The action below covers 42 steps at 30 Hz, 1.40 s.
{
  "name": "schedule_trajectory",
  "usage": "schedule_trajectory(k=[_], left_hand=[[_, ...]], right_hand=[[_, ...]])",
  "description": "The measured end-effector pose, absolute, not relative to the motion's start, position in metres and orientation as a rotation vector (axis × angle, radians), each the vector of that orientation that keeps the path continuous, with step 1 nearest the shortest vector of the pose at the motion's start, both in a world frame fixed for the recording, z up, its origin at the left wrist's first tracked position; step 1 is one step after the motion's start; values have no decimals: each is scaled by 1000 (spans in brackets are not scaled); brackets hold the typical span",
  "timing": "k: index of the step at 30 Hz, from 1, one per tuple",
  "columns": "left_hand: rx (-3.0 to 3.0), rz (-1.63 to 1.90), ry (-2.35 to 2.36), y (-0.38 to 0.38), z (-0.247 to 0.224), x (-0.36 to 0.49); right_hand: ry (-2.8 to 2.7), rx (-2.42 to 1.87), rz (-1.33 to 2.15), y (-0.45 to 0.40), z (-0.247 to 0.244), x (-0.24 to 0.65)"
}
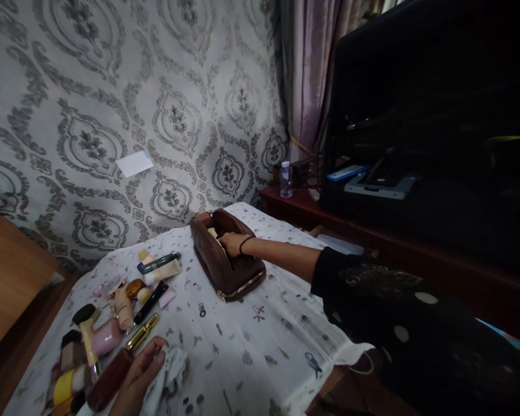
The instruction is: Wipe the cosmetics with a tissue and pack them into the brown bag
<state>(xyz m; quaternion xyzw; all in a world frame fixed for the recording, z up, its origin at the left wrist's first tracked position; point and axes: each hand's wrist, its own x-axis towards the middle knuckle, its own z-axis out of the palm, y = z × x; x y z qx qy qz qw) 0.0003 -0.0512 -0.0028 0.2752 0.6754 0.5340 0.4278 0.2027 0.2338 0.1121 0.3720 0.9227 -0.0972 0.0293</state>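
A brown zip-up cosmetic bag [229, 283] stands with its top unzipped on the patterned white sheet. My right hand [233, 242] reaches into its opening, a dark band at the wrist. Its fingers look curled, with the tips hidden inside, close to a small cream-coloured item [212, 232]. At the bottom, my left hand [141, 370] is closed around a crumpled pale cloth [170, 370]. Beside that hand lie a dark red bottle [109, 381] and a gold tube [143, 332].
Cosmetics are spread at the left, among them a pink bottle [107, 337], a dark brush [84, 314] and a cream tube [163, 271]. A clear bottle [285, 182] stands on the red-brown desk [294, 208] near a large dark screen [433, 86]. Patterned wallpaper backs the bed.
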Motion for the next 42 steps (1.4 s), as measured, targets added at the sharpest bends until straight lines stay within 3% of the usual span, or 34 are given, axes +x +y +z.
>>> schedule_trajectory(k=[8,11,15,17,22,35,42], left_hand=[[768,1338,1689,-54,12,12],[759,1363,1708,-54,14,14],[737,1420,1720,-54,12,14],[782,1377,1686,-55,11,12],[952,1261,1662,-55,11,5],[1062,1143,1608,-53,15,8],[1376,1104,1667,-52,28,11]], right_hand=[[3196,1185,-107,206,155,225],[3532,1239,-13,168,145,241],[3581,252,-310,109,81,251],[3473,81,-290,87,44,250],[3305,142,-442,64,-2,242],[3273,265,-656,60,0,243],[3120,377,-998,67,6,231]])
